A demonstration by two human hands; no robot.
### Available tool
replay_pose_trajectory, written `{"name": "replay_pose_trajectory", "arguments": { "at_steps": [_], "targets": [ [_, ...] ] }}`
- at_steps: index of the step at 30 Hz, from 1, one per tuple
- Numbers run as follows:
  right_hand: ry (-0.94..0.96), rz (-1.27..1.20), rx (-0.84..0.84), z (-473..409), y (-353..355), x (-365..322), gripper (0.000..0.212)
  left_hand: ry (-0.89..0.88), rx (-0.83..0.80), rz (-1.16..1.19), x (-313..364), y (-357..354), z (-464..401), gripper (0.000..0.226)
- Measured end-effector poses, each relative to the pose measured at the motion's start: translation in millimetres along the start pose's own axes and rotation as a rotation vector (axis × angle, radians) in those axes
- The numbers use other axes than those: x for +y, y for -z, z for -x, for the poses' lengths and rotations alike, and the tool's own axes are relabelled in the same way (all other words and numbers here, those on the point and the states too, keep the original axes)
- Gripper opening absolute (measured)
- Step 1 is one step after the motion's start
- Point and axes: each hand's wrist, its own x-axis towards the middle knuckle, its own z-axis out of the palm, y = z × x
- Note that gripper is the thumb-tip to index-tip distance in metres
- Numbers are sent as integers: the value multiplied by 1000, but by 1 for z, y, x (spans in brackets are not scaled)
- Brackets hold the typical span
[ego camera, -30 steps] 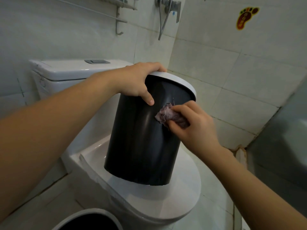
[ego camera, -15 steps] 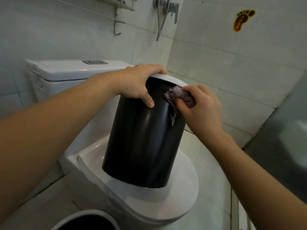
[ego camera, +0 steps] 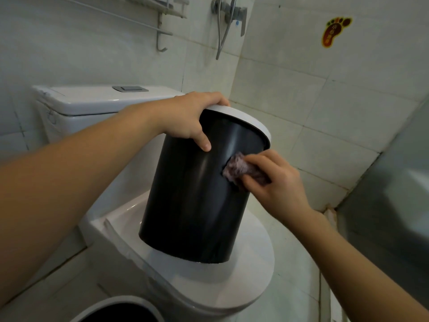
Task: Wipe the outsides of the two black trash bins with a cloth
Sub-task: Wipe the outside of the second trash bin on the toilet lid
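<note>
A black trash bin with a white rim stands tilted on the closed toilet lid. My left hand grips its rim at the top, thumb down on the black side. My right hand holds a purplish cloth and presses it against the bin's upper right side. A second black bin with a white rim shows only its top at the bottom edge, on the floor in front of the toilet.
The toilet tank sits behind the bin at left. A tiled wall with a shower hose and a rack rises behind. A grey panel stands at right.
My right hand has slid the cloth down the bin's side from near the rim and slightly to the right. My left hand keeps its grip on the rim.
</note>
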Motion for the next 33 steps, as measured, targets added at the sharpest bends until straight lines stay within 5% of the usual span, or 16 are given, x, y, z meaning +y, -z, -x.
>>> {"name": "replay_pose_trajectory", "arguments": {
  "at_steps": [5, 19, 26, 33],
  "targets": [
    [-186, 9, 76, -29, 4, 4, 33, 15, -17, 13, 2, 1, -1, 78],
    [-172, -50, 93, -26, -3, -5, 33, -49, -13, -284, 20, -5, -7, 101],
    [-153, -49, 100, -30, -5, -12, 32, -39, -40, -52, 10, 1, -4, 92],
    [72, -26, -13, -5, -13, -21, 32, -29, -12, 23, -1, 4, -3, 90]
  ]
}}
